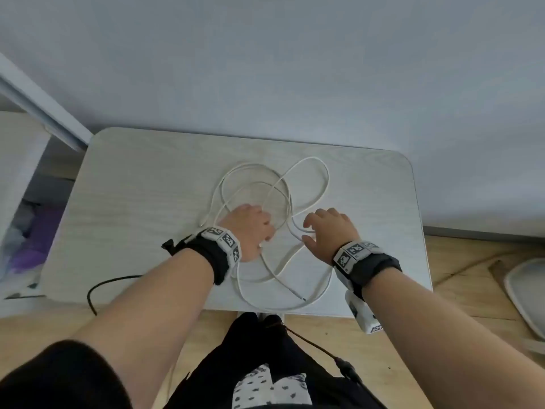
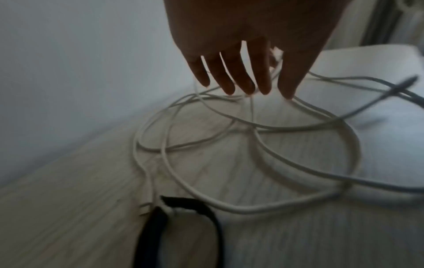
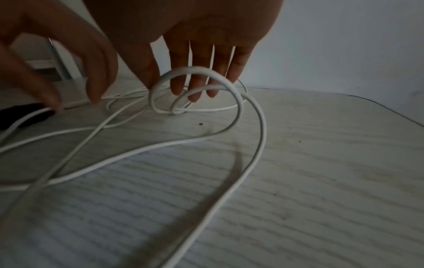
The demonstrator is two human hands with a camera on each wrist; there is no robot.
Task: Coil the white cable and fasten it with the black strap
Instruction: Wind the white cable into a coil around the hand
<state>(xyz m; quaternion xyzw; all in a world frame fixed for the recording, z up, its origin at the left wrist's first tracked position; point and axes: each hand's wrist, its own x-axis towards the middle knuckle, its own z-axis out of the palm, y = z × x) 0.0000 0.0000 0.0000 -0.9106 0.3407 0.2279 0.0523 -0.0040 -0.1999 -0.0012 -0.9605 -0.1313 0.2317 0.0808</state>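
Observation:
The white cable [image 1: 326, 184] lies in loose, overlapping loops on the small pale table [image 1: 132, 187]. My left hand [image 1: 250, 228] reaches down onto the loops; in the left wrist view its fingers [image 2: 241, 63] are straight and spread, with the tips touching the cable [image 2: 241, 210]. The black strap [image 2: 149, 235] lies as a loop near that wrist, fixed round the cable close to one end; my left wrist hides it in the head view. My right hand [image 1: 330, 228] hovers with straight fingers [image 3: 201, 54] behind a raised cable loop [image 3: 195, 69] and grips nothing. The other cable end [image 1: 302, 298] lies near the front edge.
A wall stands right behind the table. A thin black cord [image 1: 97, 290] hangs off the table's left front edge. A white shelf [image 1: 17, 172] is at the left and a grey rounded object [image 1: 525, 296] sits on the wooden floor at the right.

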